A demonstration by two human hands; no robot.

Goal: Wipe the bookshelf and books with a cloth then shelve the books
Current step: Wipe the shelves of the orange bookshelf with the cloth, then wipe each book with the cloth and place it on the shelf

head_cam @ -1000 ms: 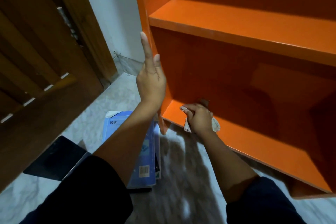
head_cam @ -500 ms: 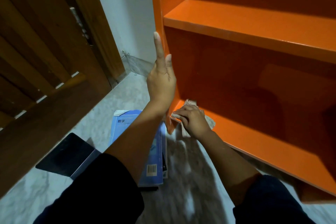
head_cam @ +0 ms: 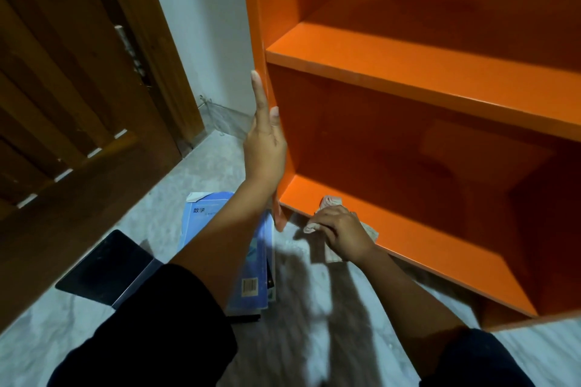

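Head view, entries listed from my hands outward.

1. Left hand [head_cam: 265, 148]: raised ahead of me, with the bare forearm running up from a dark sleeve [head_cam: 151, 324]. The fingers are straight, close together and pointing upward. The palm lies flat against the front edge of the orange bookshelf [head_cam: 257, 25] at its left side panel. It holds nothing.

2. Right hand [head_cam: 342, 234]: lower and to the right of the left, well apart from it. It is palm down with the knuckles up, and the fingers are curled over the cloth [head_cam: 330, 200]. The wrist is bent slightly, and the forearm slants back to the second dark sleeve [head_cam: 478, 358].

3. Cloth: pale and bunched under my right hand. It sits on the front lip of the bottom shelf [head_cam: 440, 248], near that shelf's left corner. One fold pokes out past the fingertips and another hangs over the edge below the palm.

4. Bookshelf: two compartments are open in front of both hands. The middle shelf [head_cam: 408, 72] is above my right hand, level with my left fingertips.

5. Books [head_cam: 204, 214]: a flat stack with a blue cover on top. It lies on the floor [head_cam: 314, 308] under my left forearm, left of my right hand. Printed characters show on one end of the top cover and a barcode on the other.

6. Black flat item [head_cam: 107, 264]: on the floor, left of my left forearm. I cannot tell what it is.

7. Wooden door [head_cam: 63, 104] and pale wall [head_cam: 204, 25]: left of my left hand.
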